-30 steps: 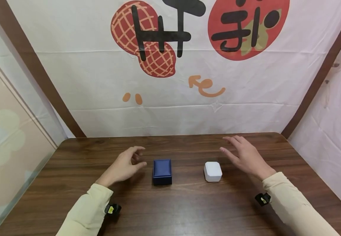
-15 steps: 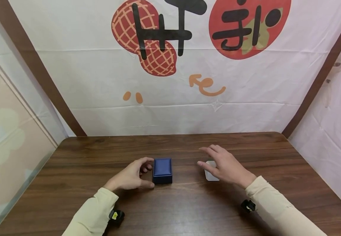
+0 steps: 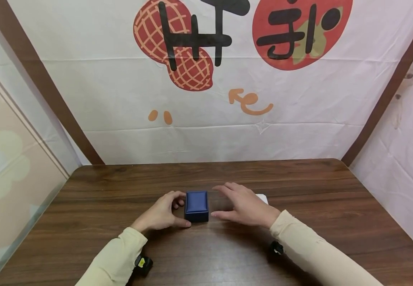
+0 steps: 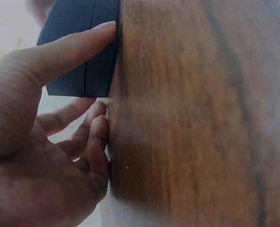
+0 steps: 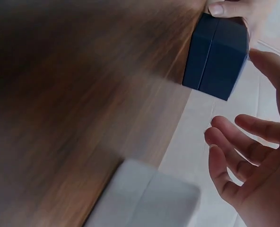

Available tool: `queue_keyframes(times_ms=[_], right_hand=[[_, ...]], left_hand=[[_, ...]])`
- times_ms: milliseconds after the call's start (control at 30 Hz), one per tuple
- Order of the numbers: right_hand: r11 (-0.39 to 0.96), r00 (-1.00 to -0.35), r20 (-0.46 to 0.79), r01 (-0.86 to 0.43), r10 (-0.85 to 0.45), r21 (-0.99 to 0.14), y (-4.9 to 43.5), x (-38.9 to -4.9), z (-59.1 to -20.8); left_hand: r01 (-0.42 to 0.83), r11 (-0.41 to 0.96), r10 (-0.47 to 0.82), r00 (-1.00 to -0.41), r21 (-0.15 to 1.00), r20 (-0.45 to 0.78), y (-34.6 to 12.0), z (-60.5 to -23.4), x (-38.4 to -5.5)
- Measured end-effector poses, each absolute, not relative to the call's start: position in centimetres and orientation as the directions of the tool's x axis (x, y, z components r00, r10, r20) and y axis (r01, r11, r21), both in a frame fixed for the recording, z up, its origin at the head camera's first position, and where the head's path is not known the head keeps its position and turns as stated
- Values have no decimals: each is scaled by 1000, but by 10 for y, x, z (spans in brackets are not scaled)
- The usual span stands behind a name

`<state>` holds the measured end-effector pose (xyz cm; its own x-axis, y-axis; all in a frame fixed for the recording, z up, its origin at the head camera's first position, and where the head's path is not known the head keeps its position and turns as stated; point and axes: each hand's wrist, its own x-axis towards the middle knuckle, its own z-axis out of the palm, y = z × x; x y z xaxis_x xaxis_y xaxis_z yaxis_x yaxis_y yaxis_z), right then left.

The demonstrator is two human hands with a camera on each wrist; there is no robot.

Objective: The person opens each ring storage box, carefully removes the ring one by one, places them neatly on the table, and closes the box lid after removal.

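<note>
A small dark blue jewelry box (image 3: 197, 202) with a padded lid stands closed on the wooden table. My left hand (image 3: 163, 212) grips its left end, the thumb at the front face and the fingers by the back corner. In the left wrist view the thumb lies across the blue box (image 4: 76, 26), and the other fingers curl beneath it in the picture. My right hand (image 3: 244, 206) is at the box's right side, thumb and fingers spread apart with a gap to it. Behind this hand a white box (image 3: 262, 198) with rounded corners is mostly hidden.
The brown wood-grain table (image 3: 95, 198) spans the width in front of me. A white printed cloth (image 3: 206, 147) hangs behind its far edge, with more cloth at both sides. A black wrist camera (image 3: 143, 264) sits below the left sleeve.
My right hand has swept left, past the white box, to the blue box's right side. The left hand has moved right, up to the blue box. Both boxes have stayed in place.
</note>
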<state>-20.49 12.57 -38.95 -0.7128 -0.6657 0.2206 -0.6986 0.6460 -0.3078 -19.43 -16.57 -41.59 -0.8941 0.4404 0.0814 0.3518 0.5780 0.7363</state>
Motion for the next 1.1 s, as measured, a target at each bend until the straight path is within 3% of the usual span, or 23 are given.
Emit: queue_keyframes(times_ms=[633,1100], right_hand=[[643,-708,111,-686,-697,-341,97,-225,-392],[580,-699,-27,-571,-714,-581,97,-248,-382]], left_hand=[[367,577,467,-881,730,74,-166,-417,-198],[358,572,468,-882,738,65,-168,-417,-200]])
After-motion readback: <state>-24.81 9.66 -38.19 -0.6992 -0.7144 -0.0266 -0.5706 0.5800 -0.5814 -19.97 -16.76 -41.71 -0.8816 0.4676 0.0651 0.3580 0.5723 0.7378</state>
